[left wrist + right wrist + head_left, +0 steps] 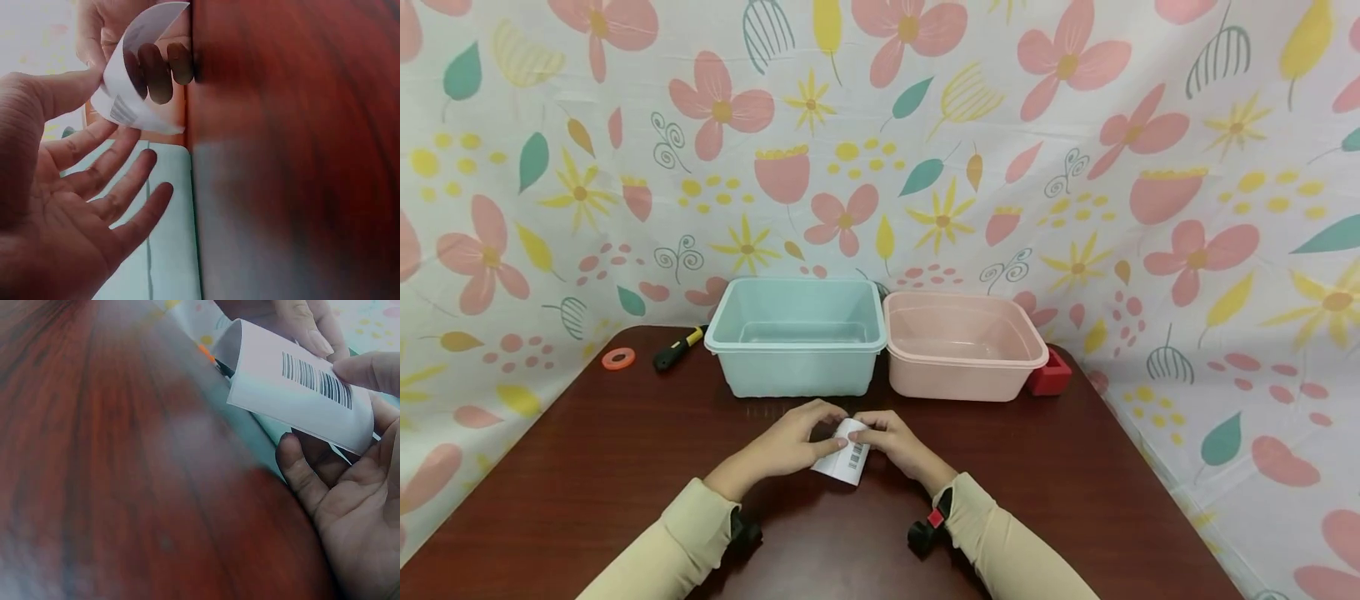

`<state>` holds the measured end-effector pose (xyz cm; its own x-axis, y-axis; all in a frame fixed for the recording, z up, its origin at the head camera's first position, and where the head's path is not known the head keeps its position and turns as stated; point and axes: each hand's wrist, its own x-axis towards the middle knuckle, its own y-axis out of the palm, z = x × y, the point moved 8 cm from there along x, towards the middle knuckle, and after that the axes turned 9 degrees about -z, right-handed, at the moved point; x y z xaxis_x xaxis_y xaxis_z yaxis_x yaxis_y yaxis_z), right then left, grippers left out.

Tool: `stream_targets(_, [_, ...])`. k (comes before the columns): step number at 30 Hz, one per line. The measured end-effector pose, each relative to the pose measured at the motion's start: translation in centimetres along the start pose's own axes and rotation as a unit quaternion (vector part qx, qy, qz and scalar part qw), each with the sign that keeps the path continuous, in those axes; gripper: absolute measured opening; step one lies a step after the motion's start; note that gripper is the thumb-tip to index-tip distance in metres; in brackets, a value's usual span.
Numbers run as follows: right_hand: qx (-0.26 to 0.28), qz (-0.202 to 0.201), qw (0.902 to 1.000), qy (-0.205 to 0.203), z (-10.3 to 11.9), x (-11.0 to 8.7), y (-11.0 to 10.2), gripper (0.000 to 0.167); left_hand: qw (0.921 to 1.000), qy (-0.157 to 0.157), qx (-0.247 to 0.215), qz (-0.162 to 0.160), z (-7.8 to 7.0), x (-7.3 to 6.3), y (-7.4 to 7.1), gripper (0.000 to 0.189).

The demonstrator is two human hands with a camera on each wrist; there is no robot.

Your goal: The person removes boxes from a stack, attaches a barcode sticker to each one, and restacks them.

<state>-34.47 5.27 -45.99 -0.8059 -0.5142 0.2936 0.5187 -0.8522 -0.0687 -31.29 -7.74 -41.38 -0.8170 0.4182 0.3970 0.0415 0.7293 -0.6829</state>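
Observation:
A white paper label point(842, 457) printed with a barcode is bent into a curve between the two hands, over the table in front of the tubs. The left hand point(786, 442) pinches one side of it with thumb and fingertips; in the left wrist view its other fingers spread apart below the paper point(119, 87). From the other side, the right hand point(895, 446) grips the label. In the right wrist view, the right thumb point(369, 372) lies by the printed barcode point(317, 380), while other fingers curl underneath.
A light blue tub point(797, 367) and a pink tub point(958, 375) stand side by side at the table's back. Left of them lie a yellow-and-black handled tool point(677, 348) and an orange ring-shaped item point(618, 358). A red block-like object point(1051, 377) sits beside the pink tub.

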Motion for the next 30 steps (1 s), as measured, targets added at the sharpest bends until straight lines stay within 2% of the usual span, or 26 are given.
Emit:
stream_targets(7, [0.021,0.011,0.9995,0.020,-0.3,0.0,0.4,0.023,0.9986,-0.022,-0.044,-0.018,0.5,-0.3,-0.2,0.028])
stream_targets(12, [0.059,0.007,0.9966,0.057,-0.7,-0.1,0.4,0.018,0.9954,-0.038,-0.068,-0.057,0.6,-0.6,0.1,0.021])
stream_targets(16, [0.100,0.006,0.9918,0.079,-1.0,-0.2,0.2,0.009,0.9876,-0.049,-0.117,-0.093,1.0,-1.0,0.6,0.020])
stream_targets(21, [0.124,0.015,0.9869,0.102,-1.3,-0.4,-0.1,0.020,0.9750,-0.068,-0.174,-0.121,1.8,-1.6,1.4,0.016])
stream_targets(26, [0.125,0.021,0.9832,0.132,-1.6,-0.4,-0.3,0.025,0.9695,-0.067,-0.196,-0.131,1.9,-1.9,1.9,0.025])
stream_targets(30, [0.116,0.022,0.9807,0.156,-2.1,-0.5,-0.3,0.023,0.9703,-0.064,-0.197,-0.126,1.8,-2.1,2.4,0.028])
